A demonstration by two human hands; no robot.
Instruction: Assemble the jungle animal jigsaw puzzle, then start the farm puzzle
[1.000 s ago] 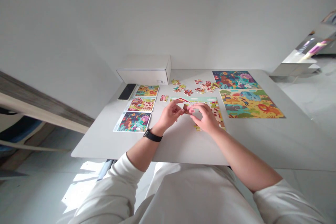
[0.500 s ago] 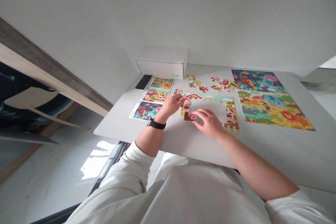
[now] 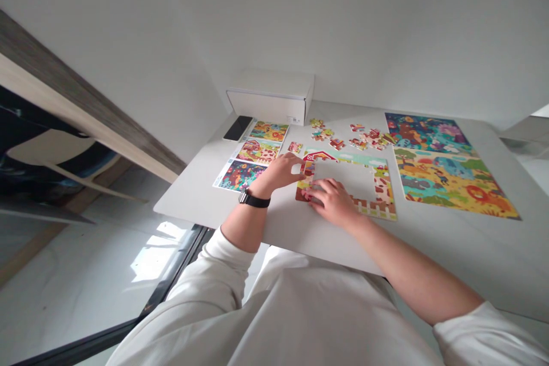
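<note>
A partly built farm jigsaw puzzle [image 3: 384, 186] lies on the table as a border of joined pieces around a bare middle. My right hand [image 3: 337, 203] is at its lower left corner, thumb and fingers closed on a reddish-brown puzzle piece [image 3: 302, 192] that lies flat against the border. At the left border, my left hand [image 3: 283, 171] has thumb and index finger apart, the tips touching or very near the edge by the red barn roof [image 3: 319, 155]. A loose pink puzzle piece [image 3: 295, 147] sits just beyond my left hand.
Several loose puzzle pieces [image 3: 364, 140] are scattered behind the border. Two finished-looking picture sheets [image 3: 454, 183] lie at the right. To the left are a picture card [image 3: 257, 151] and a phone [image 3: 238, 128], with a white box [image 3: 268, 104] behind them on the table [image 3: 193, 200].
My right hand has moved slightly left and down with the reddish-brown piece, now flat at the corner. My left fingers have spread apart at the border. The camera view has shifted a little.
</note>
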